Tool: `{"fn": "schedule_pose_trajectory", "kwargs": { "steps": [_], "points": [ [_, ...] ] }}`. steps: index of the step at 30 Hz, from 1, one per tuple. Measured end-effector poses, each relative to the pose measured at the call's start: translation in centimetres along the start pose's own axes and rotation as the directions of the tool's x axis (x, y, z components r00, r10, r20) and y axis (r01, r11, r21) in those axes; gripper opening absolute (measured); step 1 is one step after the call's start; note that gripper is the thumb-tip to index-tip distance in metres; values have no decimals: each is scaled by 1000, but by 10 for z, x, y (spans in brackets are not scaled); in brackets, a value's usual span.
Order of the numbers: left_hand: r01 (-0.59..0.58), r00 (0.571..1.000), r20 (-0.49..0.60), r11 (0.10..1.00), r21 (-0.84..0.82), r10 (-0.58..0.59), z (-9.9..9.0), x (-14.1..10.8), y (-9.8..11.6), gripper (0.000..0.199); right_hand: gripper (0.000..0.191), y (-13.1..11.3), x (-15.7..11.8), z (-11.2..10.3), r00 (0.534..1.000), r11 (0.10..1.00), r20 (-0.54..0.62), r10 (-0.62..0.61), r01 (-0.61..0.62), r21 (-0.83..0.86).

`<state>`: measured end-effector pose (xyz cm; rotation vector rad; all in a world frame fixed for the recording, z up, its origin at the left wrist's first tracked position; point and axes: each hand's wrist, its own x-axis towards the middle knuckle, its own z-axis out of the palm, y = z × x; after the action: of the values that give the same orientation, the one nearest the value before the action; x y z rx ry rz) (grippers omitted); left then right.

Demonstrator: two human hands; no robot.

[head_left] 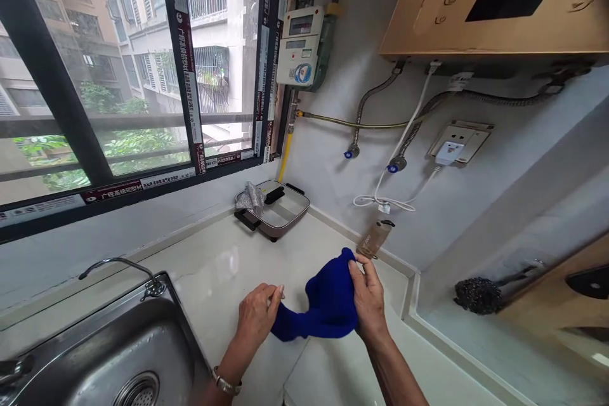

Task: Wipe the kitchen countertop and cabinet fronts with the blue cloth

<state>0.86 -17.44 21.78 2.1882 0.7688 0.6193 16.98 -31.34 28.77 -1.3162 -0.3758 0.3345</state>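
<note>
A dark blue cloth (330, 298) hangs in loose folds above the pale countertop (228, 279), stretched between my two hands. My left hand (259, 312) pinches its lower left end between thumb and fingers; a bracelet circles that wrist. On the other side, my right hand (368, 295) grips the cloth's upper right edge, thumb in front. The fingertips behind the fabric are partly hidden. Just beyond my right hand, a brownish translucent bottle (375, 239) with a dark cap stands near the wall.
A steel sink (183, 336) with a curved tap (121, 260) lies at left. In the back corner is a lidded electric pan (285, 212) with a crumpled silvery cloth (252, 198) on it. A white cable (380, 187) hangs on the wall. At right lies a black scrubber (477, 296).
</note>
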Motion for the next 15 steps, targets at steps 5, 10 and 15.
{"fn": "schedule_pose_trajectory", "kwargs": {
  "steps": [5,10,15],
  "points": [
    [45,950,308,953,-300,52,33,-9,-16,54,58,-27,-2,6,984,987,150,98,-115,113],
    [289,831,543,738,-610,124,81,-18,-7,69,53,-37,1,-2,947,961,279,160,-214,175],
    [354,928,372,301,-886,3,89,-7,11,65,63,-30,13,-28,950,937,241,198,-256,239]
  ]
}}
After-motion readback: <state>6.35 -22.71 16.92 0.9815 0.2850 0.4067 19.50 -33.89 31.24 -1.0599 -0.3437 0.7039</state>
